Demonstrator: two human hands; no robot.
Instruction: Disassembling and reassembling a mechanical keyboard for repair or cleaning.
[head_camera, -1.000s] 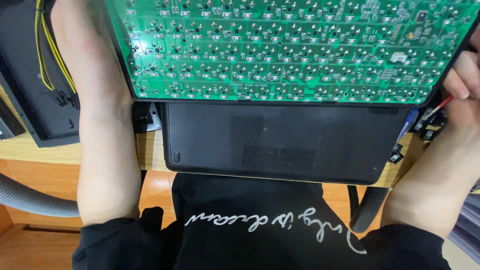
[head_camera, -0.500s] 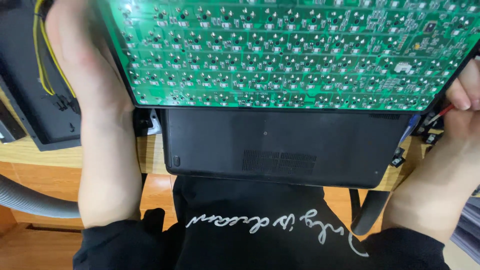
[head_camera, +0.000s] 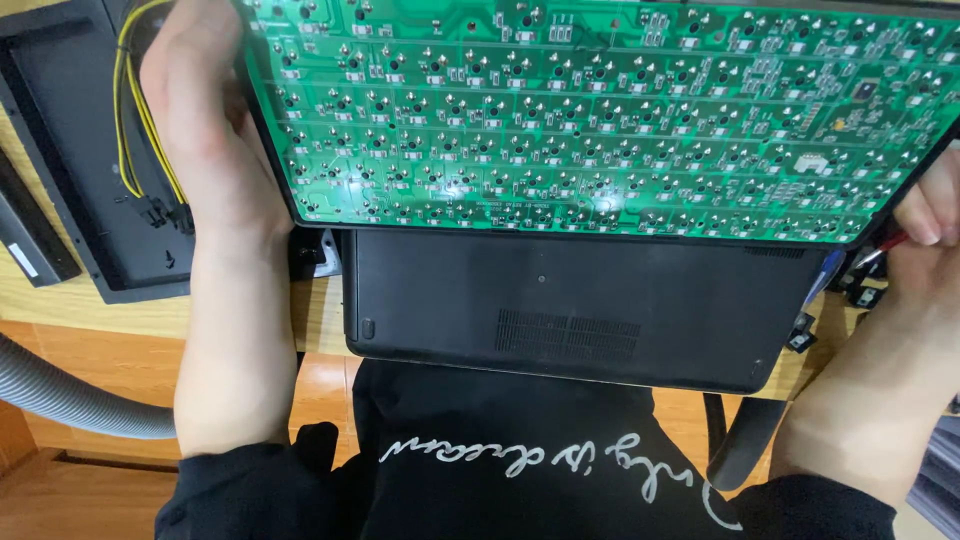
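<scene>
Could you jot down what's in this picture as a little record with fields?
Setting: wooden desk, seen from above
Left hand: grips the left edge of a green circuit board
Right hand: at the board's right edge, fingers around a small red-tipped tool
Under the board: black laptop, underside up
Far left: black casing with yellow wires
Lower left: grey hose
</scene>
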